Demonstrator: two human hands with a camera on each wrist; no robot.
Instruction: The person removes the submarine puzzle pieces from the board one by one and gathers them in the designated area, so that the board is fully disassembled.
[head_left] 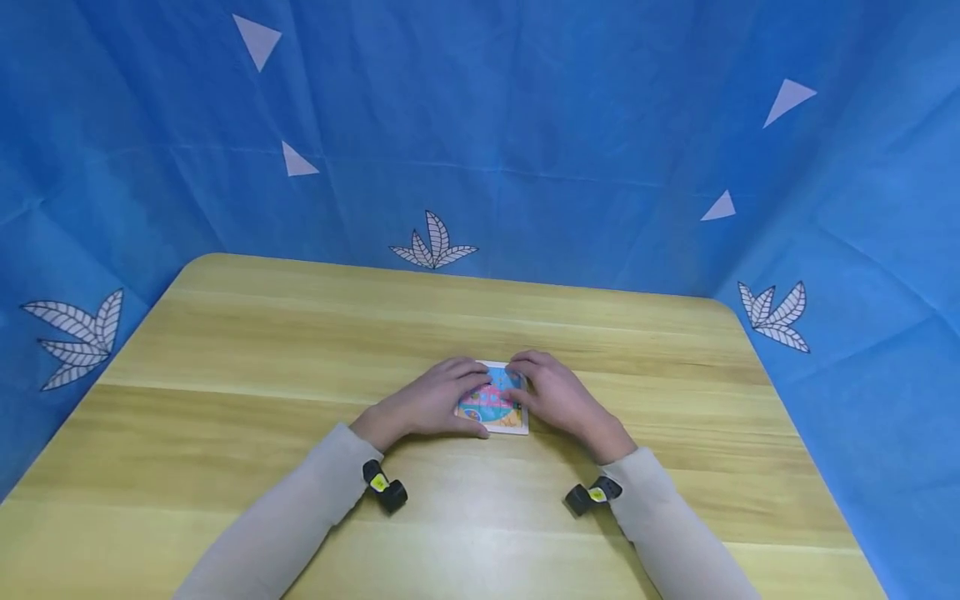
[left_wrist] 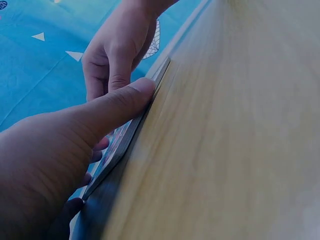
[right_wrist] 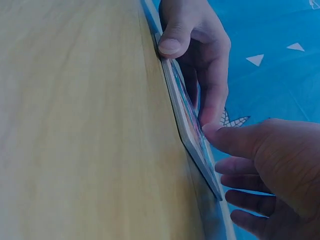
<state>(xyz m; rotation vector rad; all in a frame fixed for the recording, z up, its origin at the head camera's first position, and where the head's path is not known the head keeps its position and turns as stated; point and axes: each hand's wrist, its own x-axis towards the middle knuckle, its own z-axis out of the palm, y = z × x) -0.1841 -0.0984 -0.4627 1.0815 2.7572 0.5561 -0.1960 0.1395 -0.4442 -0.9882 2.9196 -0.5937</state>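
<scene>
A small square picture puzzle with a white rim and a pink, blue and yellow picture lies flat near the table's middle. My left hand holds it from the left, its thumb on the near edge and its fingers reaching over the picture's left side. From the right comes my right hand, its thumb tip touching the picture's surface. In the right wrist view the fingers of that hand extend loosely beside the puzzle's right edge. Both hands cover parts of the picture.
The wooden table has rounded far corners. A blue cloth with white triangles and leaf prints hangs behind it and at both sides. Black wrist cameras sit at the cuffs of both light sleeves.
</scene>
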